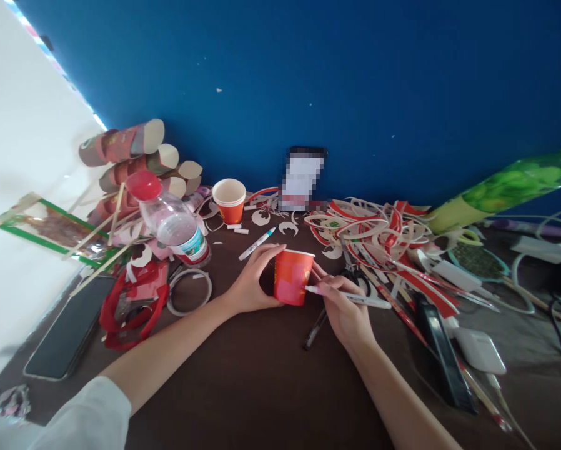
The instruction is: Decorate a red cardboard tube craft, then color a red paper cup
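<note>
The left hand (pixel 252 281) has its fingers wrapped around an upright red paper cup (pixel 291 277) on the brown worktop (pixel 243 387). The right hand (pixel 343 309) pinches a white marker (pixel 353 298), its tip touching the cup's side. A water bottle (pixel 172 222) and curled paper strips (pixel 378 234) lie around them.

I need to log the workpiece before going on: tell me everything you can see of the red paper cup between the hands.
The red paper cup stands upright on the brown table, mouth up, with a pale rolled rim and a pink patch low on its wall. It looks whole and uncut. The left hand grips its left side, fingers curled over the rim. The right hand touches its right side and holds a white marker with the tip at the cup's wall.
</note>
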### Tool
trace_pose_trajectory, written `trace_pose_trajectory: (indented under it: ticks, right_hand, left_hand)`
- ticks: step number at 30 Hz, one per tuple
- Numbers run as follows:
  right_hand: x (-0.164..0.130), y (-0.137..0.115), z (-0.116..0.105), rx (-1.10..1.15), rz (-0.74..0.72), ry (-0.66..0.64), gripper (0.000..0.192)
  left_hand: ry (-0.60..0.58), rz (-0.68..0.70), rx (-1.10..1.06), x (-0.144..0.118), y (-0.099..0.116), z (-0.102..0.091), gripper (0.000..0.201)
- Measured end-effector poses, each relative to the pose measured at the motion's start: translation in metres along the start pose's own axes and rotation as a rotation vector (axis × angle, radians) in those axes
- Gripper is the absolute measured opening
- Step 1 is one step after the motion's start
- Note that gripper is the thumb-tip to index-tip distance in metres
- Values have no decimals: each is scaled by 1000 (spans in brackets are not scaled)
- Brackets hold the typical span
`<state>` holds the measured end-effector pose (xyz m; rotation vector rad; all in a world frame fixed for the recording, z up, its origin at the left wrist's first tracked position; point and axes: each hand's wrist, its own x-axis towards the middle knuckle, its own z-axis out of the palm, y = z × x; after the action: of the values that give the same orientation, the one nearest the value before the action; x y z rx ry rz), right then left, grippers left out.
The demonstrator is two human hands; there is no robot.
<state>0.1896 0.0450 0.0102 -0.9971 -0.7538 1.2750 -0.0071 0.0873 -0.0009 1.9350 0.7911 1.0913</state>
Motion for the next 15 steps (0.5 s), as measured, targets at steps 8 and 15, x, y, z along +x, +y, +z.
trace_pose_trajectory:
  ticks: [8,15]
  right_hand:
    - [0,1,-3,-84,-44,-61,23]
    - [0,-2,0,15,-22,-53,49]
  left_hand:
    - [9,-72,-60,-2,-3,2,100]
    - [-38,-98,-97,-4,-6,5,105]
